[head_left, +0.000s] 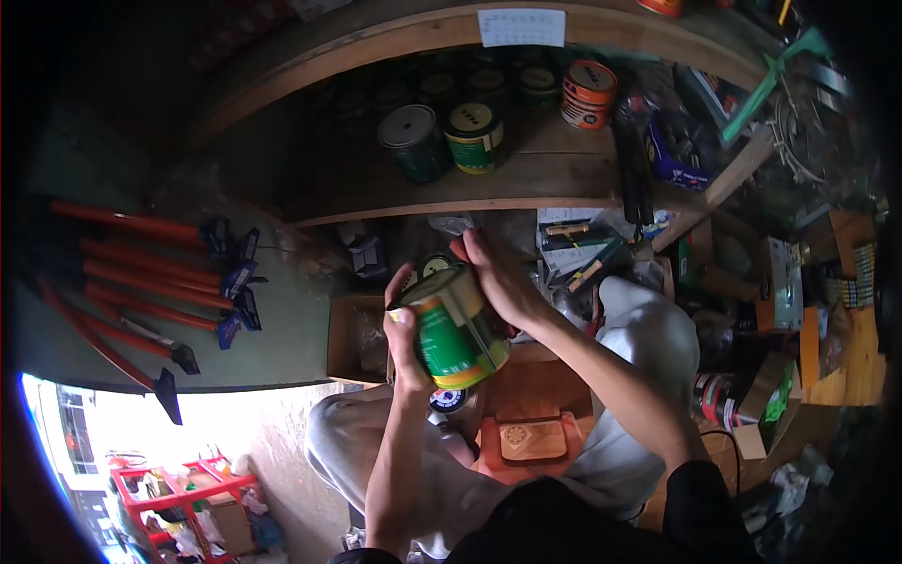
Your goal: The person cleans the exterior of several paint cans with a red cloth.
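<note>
A green and yellow can [453, 334] is held tilted between both hands, above the person's lap. My left hand [406, 334] presses on its left side, with the thumb at the upper rim. At its upper right side rests my right hand [498, 277], fingers pointing up and partly covering something red. Two similar cans stand on the shelf above: a dark green one with a grey lid [410, 132] and a green and yellow one [474, 139]. An orange can [589, 94] stands to their right.
Orange-handled tools [150, 273] hang at the left. A wooden shelf edge [423, 209] runs beyond the hands. Open cardboard boxes [770, 395] stand at the right. An orange-brown object [531, 437] lies between the legs. A red rack [188, 493] is at the lower left.
</note>
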`<state>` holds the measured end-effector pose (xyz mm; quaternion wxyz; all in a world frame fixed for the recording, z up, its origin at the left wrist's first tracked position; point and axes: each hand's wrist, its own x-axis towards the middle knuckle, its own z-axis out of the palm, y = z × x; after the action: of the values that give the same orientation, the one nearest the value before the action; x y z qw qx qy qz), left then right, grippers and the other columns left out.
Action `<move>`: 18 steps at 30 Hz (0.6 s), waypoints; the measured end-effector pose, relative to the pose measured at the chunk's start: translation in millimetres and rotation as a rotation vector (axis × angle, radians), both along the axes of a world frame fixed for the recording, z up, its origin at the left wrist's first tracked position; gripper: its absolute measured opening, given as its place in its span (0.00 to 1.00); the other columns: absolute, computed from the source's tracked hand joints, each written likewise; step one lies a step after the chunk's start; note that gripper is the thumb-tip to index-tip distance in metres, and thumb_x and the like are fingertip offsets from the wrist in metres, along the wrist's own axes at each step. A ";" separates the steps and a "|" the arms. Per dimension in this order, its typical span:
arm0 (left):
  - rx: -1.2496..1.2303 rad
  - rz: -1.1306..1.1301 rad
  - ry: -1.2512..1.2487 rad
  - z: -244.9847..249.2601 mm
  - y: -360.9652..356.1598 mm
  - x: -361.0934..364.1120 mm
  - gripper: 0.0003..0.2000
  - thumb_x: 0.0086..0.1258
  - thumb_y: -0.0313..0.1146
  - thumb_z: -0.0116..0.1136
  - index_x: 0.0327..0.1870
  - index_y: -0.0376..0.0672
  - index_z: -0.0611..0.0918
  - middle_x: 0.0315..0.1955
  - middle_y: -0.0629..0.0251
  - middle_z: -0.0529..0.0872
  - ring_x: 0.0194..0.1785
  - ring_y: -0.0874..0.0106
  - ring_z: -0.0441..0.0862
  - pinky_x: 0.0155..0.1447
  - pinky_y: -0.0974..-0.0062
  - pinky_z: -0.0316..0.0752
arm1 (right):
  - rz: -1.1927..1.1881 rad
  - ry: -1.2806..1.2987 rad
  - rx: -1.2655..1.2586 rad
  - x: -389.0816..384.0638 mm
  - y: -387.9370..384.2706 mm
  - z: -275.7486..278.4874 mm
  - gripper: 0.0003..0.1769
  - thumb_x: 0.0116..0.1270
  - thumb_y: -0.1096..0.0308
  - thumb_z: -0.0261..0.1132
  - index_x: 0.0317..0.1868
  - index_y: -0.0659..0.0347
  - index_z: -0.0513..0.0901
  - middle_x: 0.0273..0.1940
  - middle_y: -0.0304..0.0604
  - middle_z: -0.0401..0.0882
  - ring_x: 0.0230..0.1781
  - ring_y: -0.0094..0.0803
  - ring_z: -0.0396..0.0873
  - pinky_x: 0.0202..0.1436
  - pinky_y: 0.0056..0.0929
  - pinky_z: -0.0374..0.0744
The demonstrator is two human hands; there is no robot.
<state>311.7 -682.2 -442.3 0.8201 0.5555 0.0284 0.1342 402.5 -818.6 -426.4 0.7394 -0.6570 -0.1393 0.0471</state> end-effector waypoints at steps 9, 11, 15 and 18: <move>-0.267 -0.053 0.059 -1.7 7.7 -3.2 0.32 0.76 0.57 0.48 0.71 0.42 0.67 0.62 0.51 0.78 0.64 0.60 0.78 0.69 0.61 0.74 | 0.191 -0.597 -0.394 -46.0 -23.1 44.4 0.10 0.72 0.62 0.64 0.41 0.59 0.76 0.37 0.48 0.72 0.34 0.46 0.80 0.35 0.41 0.80; -0.164 -0.123 0.019 7.3 4.0 -9.6 0.36 0.73 0.58 0.50 0.74 0.41 0.64 0.67 0.50 0.74 0.69 0.59 0.74 0.74 0.60 0.68 | 0.006 -0.341 -0.299 -32.6 -21.6 32.7 0.12 0.76 0.59 0.61 0.41 0.60 0.75 0.40 0.49 0.76 0.39 0.44 0.82 0.41 0.39 0.79; -0.158 -0.148 -0.065 19.3 -6.7 -15.8 0.43 0.71 0.64 0.49 0.78 0.41 0.59 0.67 0.50 0.73 0.70 0.58 0.74 0.74 0.59 0.69 | 0.071 0.286 0.192 -22.9 -11.5 15.8 0.14 0.79 0.57 0.59 0.48 0.61 0.73 0.41 0.44 0.77 0.44 0.31 0.79 0.51 0.34 0.75; -0.313 -0.124 -0.032 21.6 3.5 -17.8 0.41 0.73 0.63 0.47 0.78 0.41 0.59 0.65 0.49 0.75 0.66 0.57 0.78 0.70 0.57 0.74 | 0.188 0.200 0.155 -42.2 -13.9 18.2 0.15 0.79 0.57 0.59 0.52 0.61 0.72 0.41 0.43 0.75 0.46 0.28 0.76 0.53 0.34 0.74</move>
<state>294.0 -678.6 -420.7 0.9037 0.4195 0.0013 0.0860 360.3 -832.5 -408.2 0.7903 -0.5742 -0.1290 0.1705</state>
